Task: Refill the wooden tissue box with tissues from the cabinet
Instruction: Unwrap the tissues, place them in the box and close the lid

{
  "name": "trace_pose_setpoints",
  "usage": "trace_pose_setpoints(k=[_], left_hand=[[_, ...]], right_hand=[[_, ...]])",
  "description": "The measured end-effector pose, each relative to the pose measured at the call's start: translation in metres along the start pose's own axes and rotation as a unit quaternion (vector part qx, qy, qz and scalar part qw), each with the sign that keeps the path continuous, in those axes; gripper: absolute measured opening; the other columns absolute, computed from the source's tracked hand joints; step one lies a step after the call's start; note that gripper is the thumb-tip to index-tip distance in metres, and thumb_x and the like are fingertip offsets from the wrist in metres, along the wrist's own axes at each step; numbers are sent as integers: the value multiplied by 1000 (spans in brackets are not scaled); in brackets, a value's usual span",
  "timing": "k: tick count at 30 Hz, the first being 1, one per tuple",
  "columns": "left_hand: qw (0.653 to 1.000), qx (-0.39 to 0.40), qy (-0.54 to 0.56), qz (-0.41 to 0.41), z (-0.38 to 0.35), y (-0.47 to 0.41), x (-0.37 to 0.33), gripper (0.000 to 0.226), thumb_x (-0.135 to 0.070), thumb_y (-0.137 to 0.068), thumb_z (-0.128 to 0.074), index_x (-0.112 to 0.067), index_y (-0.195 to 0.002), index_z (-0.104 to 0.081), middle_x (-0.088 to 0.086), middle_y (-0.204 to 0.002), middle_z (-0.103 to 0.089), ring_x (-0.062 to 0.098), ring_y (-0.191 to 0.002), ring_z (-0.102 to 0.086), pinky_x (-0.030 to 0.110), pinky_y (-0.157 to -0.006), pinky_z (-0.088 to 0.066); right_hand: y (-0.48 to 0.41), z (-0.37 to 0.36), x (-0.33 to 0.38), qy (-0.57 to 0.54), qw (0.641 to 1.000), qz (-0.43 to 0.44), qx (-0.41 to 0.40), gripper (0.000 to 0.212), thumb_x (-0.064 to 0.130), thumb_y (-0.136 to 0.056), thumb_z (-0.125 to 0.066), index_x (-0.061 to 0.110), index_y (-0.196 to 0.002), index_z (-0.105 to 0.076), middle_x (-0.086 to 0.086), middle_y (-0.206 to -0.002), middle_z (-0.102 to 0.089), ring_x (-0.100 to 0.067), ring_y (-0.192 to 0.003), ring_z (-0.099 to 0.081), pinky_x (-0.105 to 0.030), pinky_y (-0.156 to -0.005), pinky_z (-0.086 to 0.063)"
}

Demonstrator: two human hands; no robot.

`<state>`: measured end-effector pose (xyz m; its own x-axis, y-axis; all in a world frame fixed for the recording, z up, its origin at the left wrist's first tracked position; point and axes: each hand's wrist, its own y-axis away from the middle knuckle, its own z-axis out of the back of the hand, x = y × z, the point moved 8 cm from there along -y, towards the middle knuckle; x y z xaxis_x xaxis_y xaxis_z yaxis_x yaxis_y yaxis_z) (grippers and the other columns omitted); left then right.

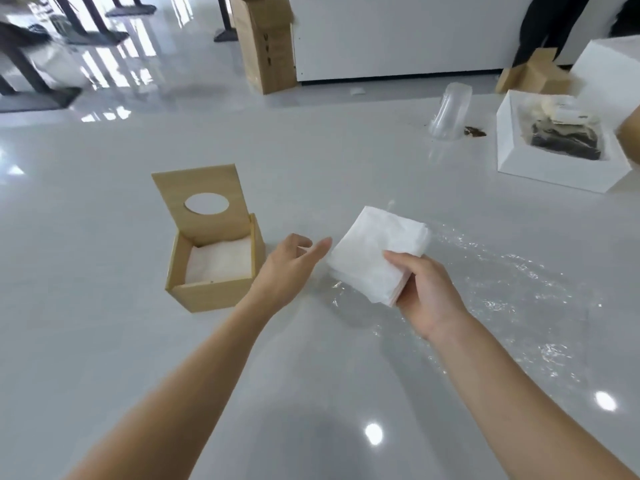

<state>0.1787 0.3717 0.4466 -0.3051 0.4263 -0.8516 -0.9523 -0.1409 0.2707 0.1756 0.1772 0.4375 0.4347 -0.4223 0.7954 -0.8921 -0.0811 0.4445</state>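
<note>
The wooden tissue box stands on the glossy grey table, left of centre. Its hinged lid, with an oval hole, is tipped up at the back. White tissues lie inside the box. My right hand grips a square stack of white tissues by its near right corner, just above the table and to the right of the box. My left hand hovers between box and stack, fingers apart, fingertips almost touching the stack's left edge.
Crumpled clear plastic wrap lies on the table under and right of the stack. A clear plastic cup and brown crumbs sit at the back right, beside a white open box with dark contents. Cardboard boxes and a white cabinet stand beyond.
</note>
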Motion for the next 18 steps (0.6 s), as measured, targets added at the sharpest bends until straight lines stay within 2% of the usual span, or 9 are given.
trace_pose_setpoints(k=[3, 5, 7, 11, 14, 16, 18], left_hand=[[993, 64, 99, 25, 0, 2, 8, 73, -75, -65, -54, -20, -113, -57, 0, -112, -64, 17, -101, -63, 37, -91, -49], [983, 94, 155, 35, 1, 4, 9, 84, -76, -59, -61, -17, -120, -56, 3, -116, -66, 18, -102, -65, 36, -90, -50], [975, 110, 190, 36, 5, 6, 9, 91, -74, -56, -66, -15, -124, -55, 4, -117, -66, 20, -105, -65, 37, -91, -50], [952, 123, 278, 36, 14, 12, 10, 45, -44, -73, -69, -14, -107, -68, 6, -105, -72, 25, -102, -66, 40, -91, -51], [924, 116, 359, 62, 25, 15, 14, 29, -22, -80, -67, -6, -105, -67, 9, -97, -71, 24, -89, -69, 38, -76, -57], [921, 91, 371, 71, 37, 15, 19, 31, -17, -78, -68, -2, -105, -65, 9, -93, -70, 23, -83, -68, 38, -71, -58], [924, 57, 372, 67, 50, 14, 24, 49, -20, -69, -71, 1, -112, -61, 12, -98, -68, 26, -87, -66, 39, -70, -58]], right_hand=[[0, -27, -8, -14, 1000, -4, 27, 36, 6, -84, -57, 3, -120, -58, -16, -121, -64, -32, -113, -60, -46, -89, -48], [1, -43, -10, -22, 999, -4, 47, 36, 7, -85, -56, 3, -121, -58, -15, -120, -65, -31, -112, -61, -42, -84, -51], [2, -58, -13, -23, 998, 0, 59, 35, 8, -85, -56, 3, -120, -59, -15, -119, -66, -29, -109, -63, -41, -86, -52], [5, -81, -18, -24, 997, 12, 73, 35, 9, -85, -57, 4, -119, -60, -15, -117, -66, -28, -106, -64, -39, -82, -52], [6, -95, -26, -22, 996, 14, 82, 36, 9, -84, -57, 4, -120, -59, -17, -120, -64, -31, -111, -61, -43, -87, -49], [6, -104, -32, -11, 996, 18, 89, 38, 10, -81, -60, 4, -119, -60, -15, -119, -65, -29, -109, -62, -42, -87, -51], [6, -110, -34, 5, 995, 23, 94, 33, 14, -81, -61, 5, -113, -61, -8, -105, -70, -20, -90, -67, -32, -69, -54]])
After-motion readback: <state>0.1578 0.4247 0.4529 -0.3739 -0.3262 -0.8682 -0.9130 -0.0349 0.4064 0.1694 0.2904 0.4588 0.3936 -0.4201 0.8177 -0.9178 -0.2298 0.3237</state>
